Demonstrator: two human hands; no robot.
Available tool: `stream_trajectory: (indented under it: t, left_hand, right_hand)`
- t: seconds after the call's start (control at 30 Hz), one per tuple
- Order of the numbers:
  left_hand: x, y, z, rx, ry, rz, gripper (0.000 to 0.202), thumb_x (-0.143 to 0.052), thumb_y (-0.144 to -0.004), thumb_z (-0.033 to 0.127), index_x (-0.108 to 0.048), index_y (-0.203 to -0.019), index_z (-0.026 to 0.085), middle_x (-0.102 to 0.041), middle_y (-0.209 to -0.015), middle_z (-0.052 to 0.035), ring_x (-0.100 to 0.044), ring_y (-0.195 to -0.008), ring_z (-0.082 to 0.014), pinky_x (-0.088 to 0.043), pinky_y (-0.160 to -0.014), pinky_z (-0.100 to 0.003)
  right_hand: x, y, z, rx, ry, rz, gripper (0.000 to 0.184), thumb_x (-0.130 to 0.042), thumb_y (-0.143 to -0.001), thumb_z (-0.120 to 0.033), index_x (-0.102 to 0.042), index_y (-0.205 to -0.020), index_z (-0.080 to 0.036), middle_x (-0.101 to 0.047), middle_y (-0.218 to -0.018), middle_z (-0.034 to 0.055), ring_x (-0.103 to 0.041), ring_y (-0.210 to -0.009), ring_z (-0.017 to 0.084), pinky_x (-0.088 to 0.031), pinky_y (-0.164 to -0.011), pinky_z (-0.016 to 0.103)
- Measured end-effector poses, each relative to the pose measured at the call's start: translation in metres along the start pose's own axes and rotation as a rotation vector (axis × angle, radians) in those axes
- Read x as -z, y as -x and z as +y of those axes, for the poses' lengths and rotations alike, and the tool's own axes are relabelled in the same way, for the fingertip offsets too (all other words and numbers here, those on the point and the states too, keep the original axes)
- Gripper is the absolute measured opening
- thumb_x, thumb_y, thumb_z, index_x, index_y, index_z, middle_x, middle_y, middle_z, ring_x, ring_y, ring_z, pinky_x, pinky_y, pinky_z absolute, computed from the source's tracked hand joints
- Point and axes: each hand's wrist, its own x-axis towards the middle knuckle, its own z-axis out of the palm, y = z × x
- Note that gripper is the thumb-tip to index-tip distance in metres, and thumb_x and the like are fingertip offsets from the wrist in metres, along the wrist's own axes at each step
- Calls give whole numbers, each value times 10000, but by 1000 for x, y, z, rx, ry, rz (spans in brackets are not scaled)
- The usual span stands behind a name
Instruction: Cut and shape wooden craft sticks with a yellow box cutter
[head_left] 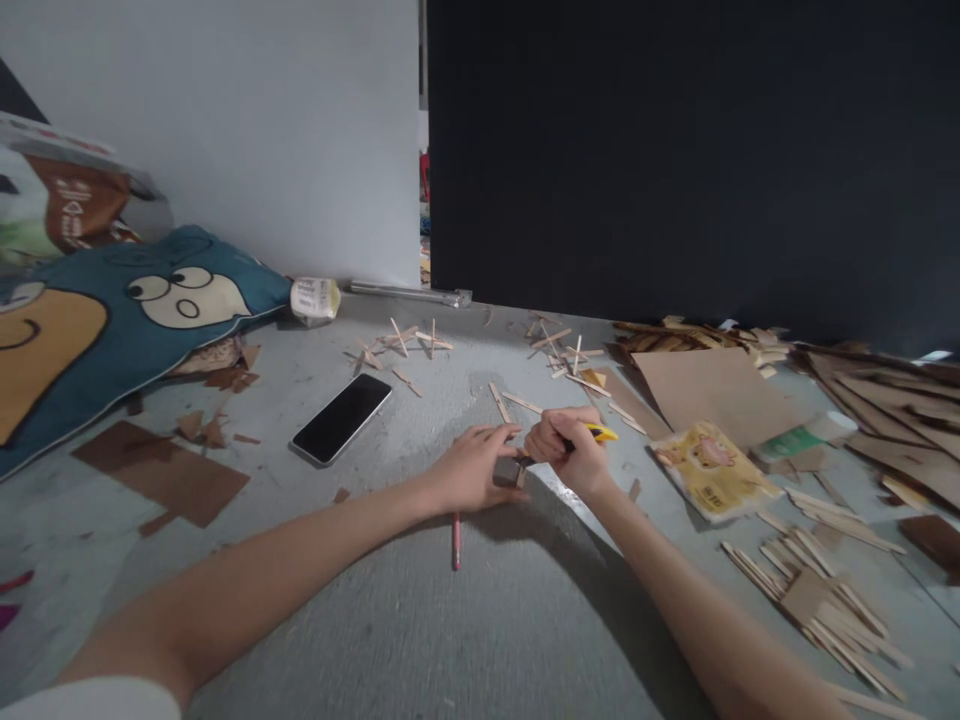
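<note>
My left hand (474,468) lies on the grey floor with its fingers pressed down on a small brown piece (510,470). Right beside it, my right hand (564,448) is closed round a yellow-handled cutter (600,432), whose tip points at that small piece. A metal ruler (559,490) lies flat under my right wrist. A red pencil (455,540) rests on the floor just below my left hand. A loose wooden stick (499,402) lies just beyond my fingers.
A black phone (342,418) lies to the left. A blue cartoon cushion (112,325) and brown card scraps (161,482) fill the far left. Scattered sticks (409,342), a cardboard sheet (712,395), a yellow packet (711,470) and stick piles (817,600) sit right.
</note>
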Motion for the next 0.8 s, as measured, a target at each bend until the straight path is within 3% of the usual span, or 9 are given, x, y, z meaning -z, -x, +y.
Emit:
stream_trajectory:
  t: [0.17, 0.3, 0.4, 0.47, 0.57, 0.67, 0.73, 0.8]
  left_hand:
    - [-1, 0, 0, 31, -19, 17, 903, -932, -659, 451, -516, -1432, 241, -581, -1506, -165, -534, -1398, -401, -422, -1152, -562]
    - [2, 2, 3, -13, -17, -1, 700, -840, -740, 349, -556, -1369, 231, -582, -1503, -156, -513, -1415, -389, -392, -1182, -560]
    - [8, 1, 9, -60, 156, 35, 564, -631, -811, 186, -535, -1365, 228, -631, -1438, -131, -555, -1382, -312, -408, -1181, -512]
    - [13, -5, 16, -64, 344, 117, 483, -516, -847, 149, -550, -1323, 224, -655, -1388, -119, -597, -1332, -253, -446, -1155, -451]
    - [22, -24, 29, -36, 427, 250, 291, -455, -946, 229, -614, -1189, 221, -697, -1291, -103, -627, -1269, -238, -460, -1133, -426]
    - [25, -51, 42, -60, 507, 280, 311, -400, -1014, 328, -652, -1140, 199, -723, -1221, -100, -660, -1189, -228, -476, -1099, -389]
    - [24, -67, 48, -78, 555, 233, 357, -372, -1024, 344, -686, -1094, 188, -734, -1193, -93, -675, -1131, -217, -501, -1039, -356]
    - [20, -77, 52, -83, 580, 77, 416, -366, -1023, 380, -721, -961, 173, -759, -1048, -90, -696, -1014, -217, -523, -946, -336]
  right_hand:
    - [2, -5, 2, -16, -9, -9, 560, -697, -848, -471, -366, -462, -236, -242, -419, -75, -183, -381, 80, -154, -434, 276]
    - [2, -3, 1, -8, -21, -11, 556, -688, -856, -475, -374, -465, -234, -233, -422, -77, -180, -388, 82, -159, -440, 275]
    - [2, -2, 0, -20, -16, -20, 565, -706, -844, -500, -398, -457, -227, -257, -430, -70, -200, -397, 83, -167, -445, 276]
    - [2, -2, 0, -36, -8, -27, 574, -704, -846, -515, -399, -453, -229, -262, -432, -68, -216, -398, 87, -190, -444, 280]
    - [3, -3, 2, -59, 8, -31, 578, -693, -852, -521, -389, -452, -235, -273, -432, -62, -252, -405, 99, -231, -448, 286]
    - [4, -4, 8, -82, 25, -25, 579, -701, -832, -508, -344, -462, -243, -244, -439, -72, -228, -413, 95, -225, -450, 282]
    - [5, -3, 14, -88, 42, -12, 589, -708, -800, -520, -304, -469, -248, -223, -446, -78, -202, -418, 88, -215, -448, 280]
    - [7, -2, 21, -87, 68, 12, 608, -710, -764, -547, -262, -474, -255, -214, -450, -78, -192, -425, 86, -219, -445, 282]
